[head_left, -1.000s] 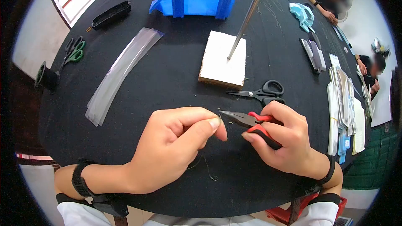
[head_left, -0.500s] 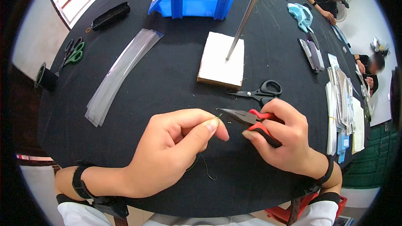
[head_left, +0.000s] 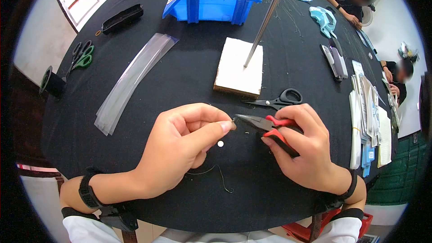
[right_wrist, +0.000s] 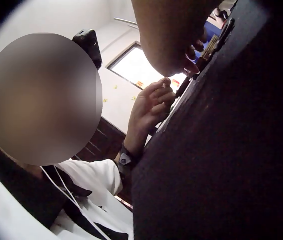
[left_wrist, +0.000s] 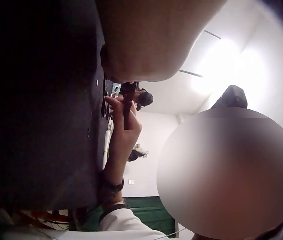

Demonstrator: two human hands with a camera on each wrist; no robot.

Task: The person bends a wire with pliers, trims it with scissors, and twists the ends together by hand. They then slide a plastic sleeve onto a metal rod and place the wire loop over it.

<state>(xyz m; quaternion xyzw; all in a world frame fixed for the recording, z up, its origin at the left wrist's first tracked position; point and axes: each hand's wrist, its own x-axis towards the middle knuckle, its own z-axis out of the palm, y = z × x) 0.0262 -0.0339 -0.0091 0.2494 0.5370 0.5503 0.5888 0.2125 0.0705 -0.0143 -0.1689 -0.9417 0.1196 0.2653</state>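
My left hand (head_left: 182, 141) pinches a tiny piece with a thin, thread-like strand between thumb and forefinger; its exact kind I cannot tell. A loose strand (head_left: 222, 181) curls over the black tablecloth below that hand. In my right hand (head_left: 308, 148) I grip needle-nose pliers (head_left: 257, 122) with red and black handles. Their pointed tips reach close to the left fingertips, just above the pinched piece. Behind the pliers lie black scissors (head_left: 274, 102), partly covered by the right hand. A small white disc (head_left: 220, 144) shows beside the left thumb.
A white-topped block (head_left: 238, 69) with a metal rod (head_left: 269, 15) stands ahead, before a blue bin (head_left: 216, 6). Clear plastic strips (head_left: 135, 83) and green-handled scissors (head_left: 83, 57) lie leftward. At right are a stapler (head_left: 334, 61) and paper packets (head_left: 363, 117). Two people sit beyond.
My left hand has risen slightly and drawn back a little to the left, uncovering the white disc. The pliers stay near its fingertips, their handles tilting slightly.
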